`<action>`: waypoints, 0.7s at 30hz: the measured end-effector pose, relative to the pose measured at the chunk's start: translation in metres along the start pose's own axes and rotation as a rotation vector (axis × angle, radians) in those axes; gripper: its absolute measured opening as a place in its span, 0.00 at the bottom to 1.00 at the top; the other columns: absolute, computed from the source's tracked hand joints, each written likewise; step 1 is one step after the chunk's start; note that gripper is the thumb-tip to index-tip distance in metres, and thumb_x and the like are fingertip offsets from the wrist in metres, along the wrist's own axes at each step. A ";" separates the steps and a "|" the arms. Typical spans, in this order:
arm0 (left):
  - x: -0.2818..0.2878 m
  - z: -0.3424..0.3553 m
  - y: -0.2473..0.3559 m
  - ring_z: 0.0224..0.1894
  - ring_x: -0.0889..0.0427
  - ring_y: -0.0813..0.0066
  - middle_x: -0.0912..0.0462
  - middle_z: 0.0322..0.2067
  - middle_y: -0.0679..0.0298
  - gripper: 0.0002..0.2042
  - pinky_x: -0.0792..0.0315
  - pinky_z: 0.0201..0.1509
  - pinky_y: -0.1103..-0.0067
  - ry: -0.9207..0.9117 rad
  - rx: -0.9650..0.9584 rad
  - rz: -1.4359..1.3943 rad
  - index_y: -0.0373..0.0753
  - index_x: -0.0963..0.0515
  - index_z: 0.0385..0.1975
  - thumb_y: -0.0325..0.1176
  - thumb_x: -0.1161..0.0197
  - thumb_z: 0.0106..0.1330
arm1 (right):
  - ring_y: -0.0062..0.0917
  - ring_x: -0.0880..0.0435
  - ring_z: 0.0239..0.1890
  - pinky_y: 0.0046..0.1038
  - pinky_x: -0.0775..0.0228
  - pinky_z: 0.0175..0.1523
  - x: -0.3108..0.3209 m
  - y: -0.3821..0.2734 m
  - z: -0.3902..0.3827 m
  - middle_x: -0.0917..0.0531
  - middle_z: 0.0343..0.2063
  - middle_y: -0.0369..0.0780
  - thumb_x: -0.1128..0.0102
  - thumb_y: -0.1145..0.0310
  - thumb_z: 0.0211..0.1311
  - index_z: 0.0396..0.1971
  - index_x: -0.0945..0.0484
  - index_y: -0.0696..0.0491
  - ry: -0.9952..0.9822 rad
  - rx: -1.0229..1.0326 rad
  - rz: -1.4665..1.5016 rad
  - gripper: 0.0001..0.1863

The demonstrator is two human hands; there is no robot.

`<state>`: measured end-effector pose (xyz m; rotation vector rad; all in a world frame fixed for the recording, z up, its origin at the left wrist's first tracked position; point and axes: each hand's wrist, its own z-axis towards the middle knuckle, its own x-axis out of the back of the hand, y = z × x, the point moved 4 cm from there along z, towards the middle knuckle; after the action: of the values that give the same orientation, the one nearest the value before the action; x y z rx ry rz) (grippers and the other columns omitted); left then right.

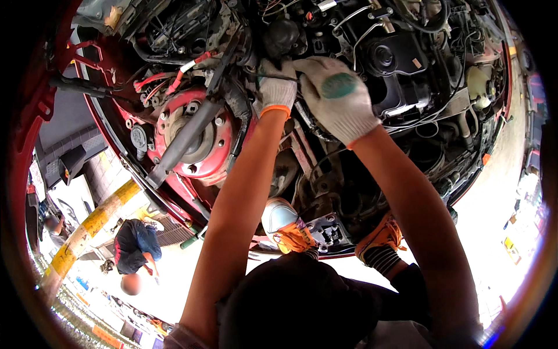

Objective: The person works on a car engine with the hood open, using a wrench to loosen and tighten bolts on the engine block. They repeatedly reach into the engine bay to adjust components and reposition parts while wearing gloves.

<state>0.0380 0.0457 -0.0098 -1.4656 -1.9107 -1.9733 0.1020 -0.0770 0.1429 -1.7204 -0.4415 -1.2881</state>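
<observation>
Both my hands wear white knit gloves and meet deep in the middle of a car's engine bay. My left hand [275,92] is closed, its fingertips down among the parts below a round black cap [281,36]. A thin black cable [272,75] crosses over its fingers towards my other hand. My right hand [340,98], with a green patch on the back of its glove, curls inward, its fingers closed against the left fingertips. What either hand pinches is hidden by the gloves.
Left of my arms is a red strut tower [224,136] with a grey bar [183,142] across it. A black engine cover [401,64] lies to the right. My orange shoes [293,235] stand at the bay's front edge. Another person [136,247] bends beside a yellow pole [96,224].
</observation>
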 end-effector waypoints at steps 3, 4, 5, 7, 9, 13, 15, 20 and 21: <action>-0.014 -0.005 0.015 0.50 0.23 0.32 0.24 0.49 0.34 0.21 0.26 0.53 0.53 -0.087 -0.122 0.004 0.30 0.27 0.47 0.46 0.42 0.71 | 0.36 0.18 0.57 0.35 0.22 0.62 -0.043 0.031 -0.002 0.20 0.58 0.44 0.50 0.66 0.73 0.58 0.23 0.52 -0.167 -0.074 -0.150 0.18; -0.013 -0.003 0.005 0.50 0.22 0.33 0.21 0.48 0.36 0.21 0.25 0.52 0.54 -0.055 -0.416 0.527 0.29 0.28 0.47 0.44 0.40 0.68 | 0.38 0.17 0.56 0.35 0.21 0.61 -0.052 0.028 0.005 0.20 0.58 0.46 0.50 0.67 0.73 0.58 0.24 0.54 -0.195 -0.027 -0.180 0.18; -0.010 0.003 -0.005 0.49 0.21 0.33 0.21 0.48 0.36 0.21 0.25 0.51 0.54 -0.028 -0.306 0.393 0.30 0.26 0.47 0.44 0.40 0.68 | 0.40 0.15 0.53 0.37 0.19 0.57 -0.057 0.025 0.013 0.20 0.56 0.50 0.47 0.69 0.70 0.56 0.24 0.58 -0.248 0.018 -0.163 0.18; -0.010 0.008 -0.015 0.49 0.20 0.33 0.20 0.48 0.36 0.21 0.25 0.50 0.54 0.026 -0.111 0.119 0.30 0.25 0.47 0.44 0.40 0.68 | 0.43 0.14 0.51 0.38 0.17 0.54 -0.067 0.024 0.023 0.20 0.54 0.54 0.45 0.73 0.67 0.54 0.24 0.63 -0.316 0.020 -0.023 0.18; -0.009 0.003 0.003 0.49 0.21 0.30 0.20 0.49 0.34 0.21 0.26 0.50 0.53 0.096 0.015 -0.154 0.29 0.25 0.47 0.45 0.40 0.68 | 0.45 0.15 0.54 0.39 0.17 0.56 -0.064 0.028 0.027 0.21 0.56 0.56 0.46 0.76 0.64 0.55 0.25 0.65 -0.338 -0.039 0.115 0.19; -0.003 -0.001 0.016 0.48 0.21 0.30 0.19 0.47 0.33 0.23 0.27 0.50 0.53 0.050 0.112 -0.165 0.26 0.25 0.48 0.44 0.41 0.68 | 0.49 0.16 0.55 0.40 0.18 0.56 -0.067 0.034 0.033 0.21 0.56 0.57 0.45 0.78 0.62 0.57 0.26 0.66 -0.389 0.215 -0.096 0.22; 0.001 0.000 0.014 0.46 0.19 0.33 0.18 0.43 0.34 0.23 0.26 0.49 0.55 0.055 0.112 -0.164 0.26 0.25 0.48 0.44 0.41 0.66 | 0.43 0.16 0.55 0.34 0.19 0.58 -0.075 0.034 0.040 0.22 0.59 0.53 0.42 0.76 0.62 0.54 0.23 0.64 -0.465 0.097 -0.052 0.19; 0.001 0.000 0.014 0.42 0.16 0.39 0.16 0.40 0.36 0.23 0.25 0.47 0.59 -0.014 0.105 -0.310 0.25 0.23 0.43 0.44 0.40 0.64 | 0.44 0.16 0.52 0.35 0.18 0.56 -0.082 0.041 0.046 0.21 0.55 0.54 0.40 0.78 0.58 0.47 0.19 0.63 -0.497 0.267 -0.214 0.16; 0.001 0.002 0.013 0.42 0.16 0.40 0.16 0.39 0.36 0.23 0.25 0.47 0.59 -0.018 0.097 -0.324 0.25 0.23 0.43 0.44 0.40 0.64 | 0.44 0.16 0.52 0.35 0.18 0.56 -0.082 0.042 0.046 0.21 0.55 0.54 0.40 0.78 0.58 0.47 0.19 0.63 -0.485 0.268 -0.222 0.16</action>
<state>0.0465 0.0440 0.0003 -1.2184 -2.3415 -1.9529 0.1264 -0.0421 0.0489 -1.7783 -1.0620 -0.8958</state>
